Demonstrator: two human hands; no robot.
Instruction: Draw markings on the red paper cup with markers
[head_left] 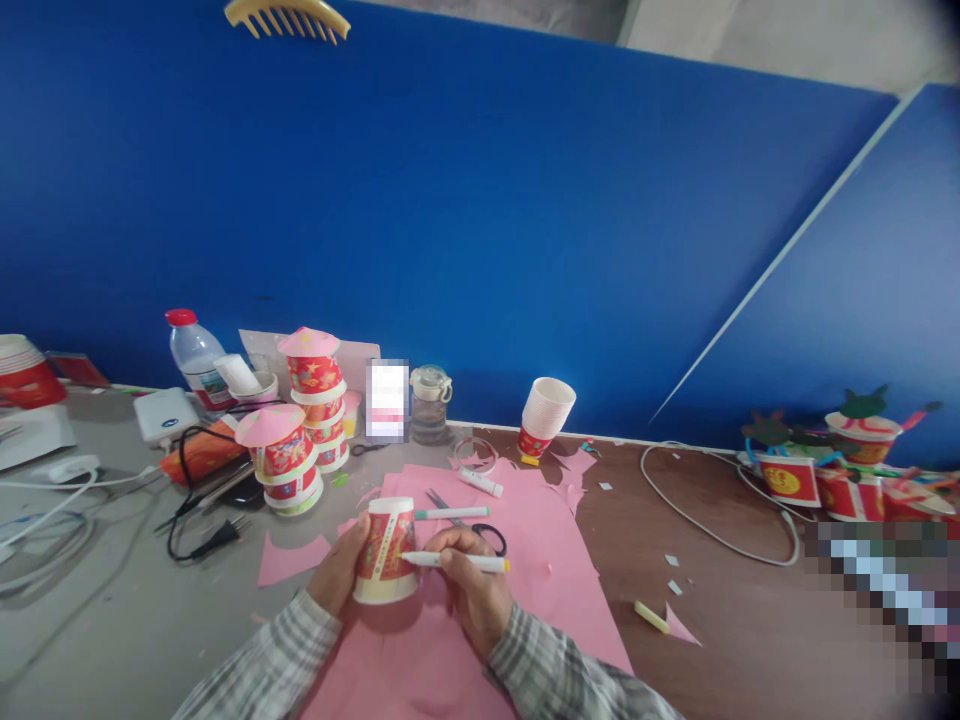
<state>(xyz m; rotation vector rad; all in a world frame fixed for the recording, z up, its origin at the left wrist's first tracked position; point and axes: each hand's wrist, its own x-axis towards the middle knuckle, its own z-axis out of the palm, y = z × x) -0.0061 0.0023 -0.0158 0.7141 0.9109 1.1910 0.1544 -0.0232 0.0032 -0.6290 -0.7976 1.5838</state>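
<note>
My left hand (342,563) grips a red paper cup (391,540) from its left side. The cup is upside down, with its wide pale rim at the bottom. In my right hand (474,585) is a white marker (457,562) with a yellow end, its tip touching or very near the cup's printed side. Both hands are over a sheet of pink paper (555,610). Just behind them lie a second marker (454,513) with a teal end and scissors (491,538), whose handle loops are partly hidden. A white marker cap or glue stick (480,484) rests farther back.
Left of the pink paper stand paper-cup towers with pink cone roofs (271,426), a plastic bottle (196,350) and a black plug (217,540). Behind are a glass jar (430,410) and stacked cups (546,412). Decorated cups (787,478) and a white cable (712,540) lie right.
</note>
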